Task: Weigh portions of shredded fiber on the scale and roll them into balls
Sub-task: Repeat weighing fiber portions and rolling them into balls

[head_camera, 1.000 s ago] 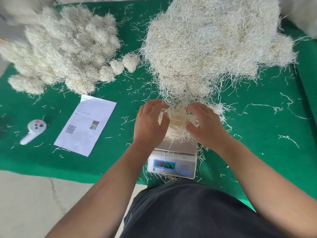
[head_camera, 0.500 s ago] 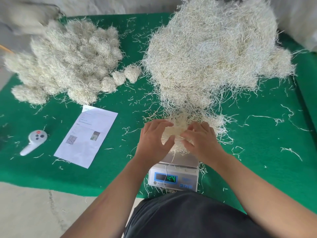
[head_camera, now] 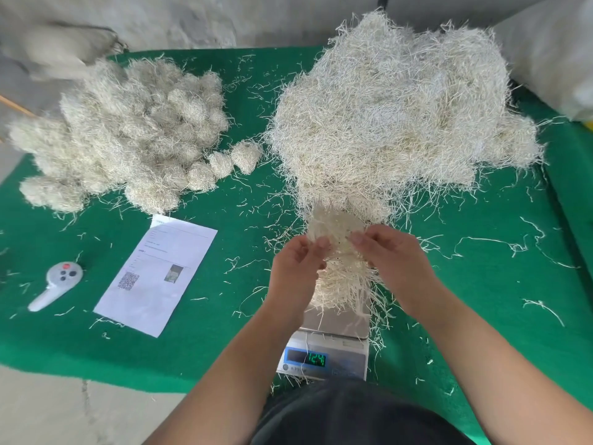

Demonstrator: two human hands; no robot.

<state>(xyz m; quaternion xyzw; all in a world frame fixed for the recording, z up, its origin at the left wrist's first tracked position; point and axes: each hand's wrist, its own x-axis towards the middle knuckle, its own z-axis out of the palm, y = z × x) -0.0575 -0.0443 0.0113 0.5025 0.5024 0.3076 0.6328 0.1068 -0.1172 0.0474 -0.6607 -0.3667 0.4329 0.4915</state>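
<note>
Both hands, left hand (head_camera: 296, 263) and right hand (head_camera: 390, 255), pinch the fiber tuft (head_camera: 340, 252) between them, its strands hanging lengthwise onto the scale (head_camera: 330, 345).

Both forearms reached forward, left hand (head_camera: 296, 264) and right hand (head_camera: 390, 255) close together, fingers curled and pinching at chest height.

Work surface: low platform covered in green felt-like carpet (head_camera: 244, 101), edge running along the near left. Below it, pale grey concrete floor (head_camera: 64, 409), one dark crack visible. Rough grey-white plaster wall (head_camera: 199, 17) behind. White woven sack (head_camera: 552, 59) at far right corner. Even, soft daylight; weak shadows.
</note>
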